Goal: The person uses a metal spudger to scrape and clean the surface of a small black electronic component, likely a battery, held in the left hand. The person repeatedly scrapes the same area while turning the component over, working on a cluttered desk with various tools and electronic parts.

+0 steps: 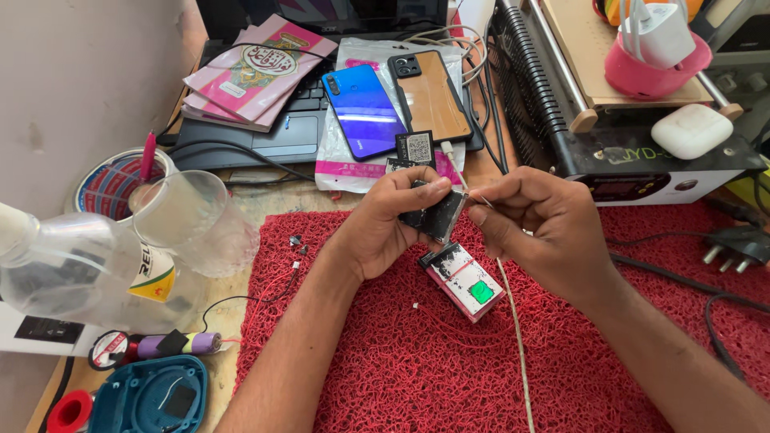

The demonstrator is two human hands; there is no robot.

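A coarse, looped red plastic mat [449, 361] covers the worn wooden bench [233, 313]. The small black module [435, 215] pinched between both hands looks matt and scuffed, with a dull metal edge. Below it lies a flat pink-rimmed part [464, 281], its white face scratched. The blue phone [365, 111] behind shines like glossy glass, while the tan phone back [431, 96] looks smooth and satin. The clear plastic cup [196, 216] and clear plastic bottle [80, 269] are glossy. The pink booklets [257, 68] are smooth printed paper.

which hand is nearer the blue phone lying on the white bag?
Left. The left hand sits just below the blue phone, gripping a small dark part. The right hand is farther off, down to its right.
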